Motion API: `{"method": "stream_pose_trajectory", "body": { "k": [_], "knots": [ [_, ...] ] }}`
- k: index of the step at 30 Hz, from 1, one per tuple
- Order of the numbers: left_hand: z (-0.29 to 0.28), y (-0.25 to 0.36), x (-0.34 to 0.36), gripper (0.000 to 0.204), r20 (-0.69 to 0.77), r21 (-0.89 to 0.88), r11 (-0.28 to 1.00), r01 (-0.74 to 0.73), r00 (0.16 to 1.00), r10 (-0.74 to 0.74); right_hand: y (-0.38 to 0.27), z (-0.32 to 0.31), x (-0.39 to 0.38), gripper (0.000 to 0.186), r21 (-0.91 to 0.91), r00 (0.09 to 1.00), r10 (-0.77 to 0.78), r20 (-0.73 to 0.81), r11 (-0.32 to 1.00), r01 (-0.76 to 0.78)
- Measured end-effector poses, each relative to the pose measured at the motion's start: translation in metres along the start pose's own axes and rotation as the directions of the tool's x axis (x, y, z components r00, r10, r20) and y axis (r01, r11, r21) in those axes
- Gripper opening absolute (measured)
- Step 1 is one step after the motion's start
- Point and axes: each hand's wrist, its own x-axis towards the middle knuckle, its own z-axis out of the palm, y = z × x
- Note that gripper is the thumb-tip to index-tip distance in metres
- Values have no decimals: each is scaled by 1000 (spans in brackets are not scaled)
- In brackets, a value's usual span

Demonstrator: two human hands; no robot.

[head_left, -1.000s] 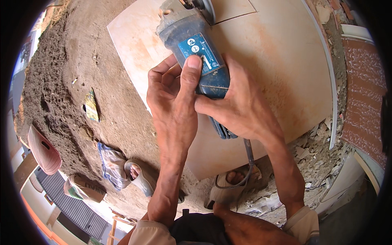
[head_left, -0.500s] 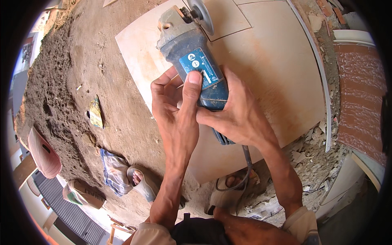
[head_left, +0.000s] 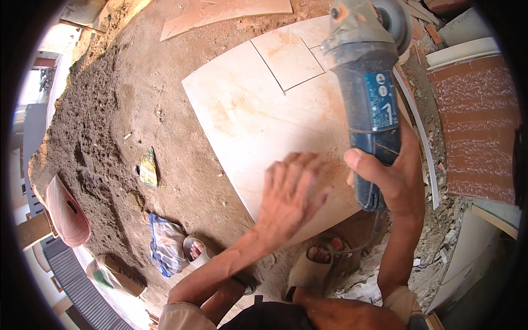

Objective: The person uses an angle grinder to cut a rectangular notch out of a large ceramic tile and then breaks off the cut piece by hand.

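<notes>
We have the angle grinder [head_left: 357,104] in our right hand [head_left: 399,187], its blue body held upright in view over the right side of the pale slab [head_left: 236,137], with the disc [head_left: 405,27] at the end farthest from us. Our right thumb lies across the narrow tail of the tool, and the fingers curl round behind it, mostly hidden. Our left hand [head_left: 289,201] holds nothing; it hangs over the slab toward the near edge, back of the hand up, fingers partly spread and blurred, and we cannot tell whether they touch the surface. The cable [head_left: 378,226] drops from the grinder's tail and bends toward our right sandal [head_left: 311,269], just beyond the slab's near edge. Dark lines [head_left: 305,81] mark out an angular shape at the slab's far edge, and another flat piece [head_left: 231,16] lies past that edge. A pale curved strip [head_left: 422,143] runs along the right side, a brown patterned panel [head_left: 478,132] beyond it. Off the left edge, a yellow wrapper [head_left: 148,169] lies on the dirt ground [head_left: 181,132].
</notes>
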Motion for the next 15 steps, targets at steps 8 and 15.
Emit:
{"method": "stream_pose_trajectory", "body": {
  "k": [8,15],
  "knots": [
    [60,65,-75,81,368,156,982,-106,929,42,-24,-58,-47,51,-92,940,-99,-326,993,72],
    [47,45,-62,70,262,-19,992,-127,957,128,-20,-94,-88,52,-68,885,-139,-444,990,121]
  ]
}}
